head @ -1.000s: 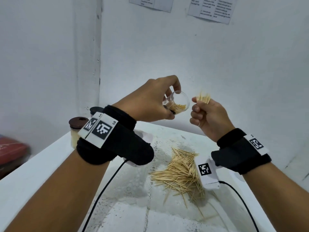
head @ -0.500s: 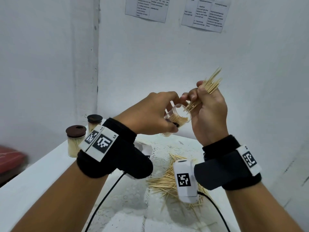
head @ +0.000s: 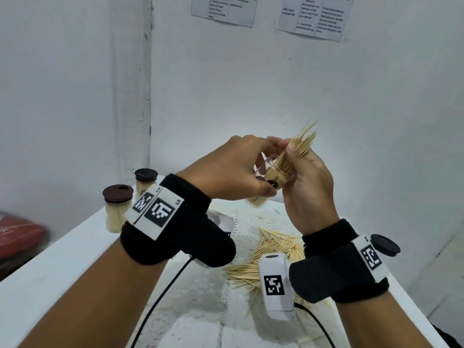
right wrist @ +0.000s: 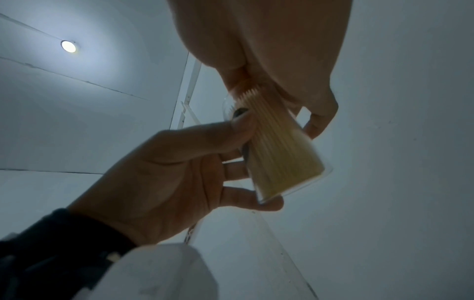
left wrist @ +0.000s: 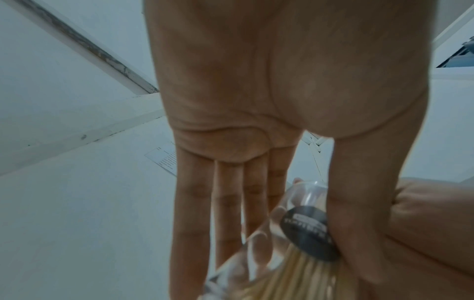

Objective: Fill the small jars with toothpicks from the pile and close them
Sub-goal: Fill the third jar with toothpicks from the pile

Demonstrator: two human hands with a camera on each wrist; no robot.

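A: Now the right hand (head: 307, 187) has tipped its bundle of toothpicks (head: 300, 146) down into the mouth of the clear jar (head: 272, 183). Half a second ago the lower ends were only just reaching the rim; 1 second ago the bundle stood apart, beside the jar.

B: So the insertion is under way?

A: I'd judge so. The lower ends are inside, the upper ends still fan out above the fingers, which pinch the bundle. The left hand (head: 233, 169) grips the jar, thumb on one side, fingers on the other, holding it tilted in the air above the table (head: 62, 267).

B: What does the jar hold?

A: The right wrist view shows it already packed with toothpicks along most of its length. It probably needs little more before closing.

B: And the other jars?

A: 2 capped jars (head: 117, 208) stand at the far left of the table, both full, with brown lids. A loose dark lid (head: 385, 244) lies near the right wrist. The pile (head: 273, 247) sits on the table below the hands.
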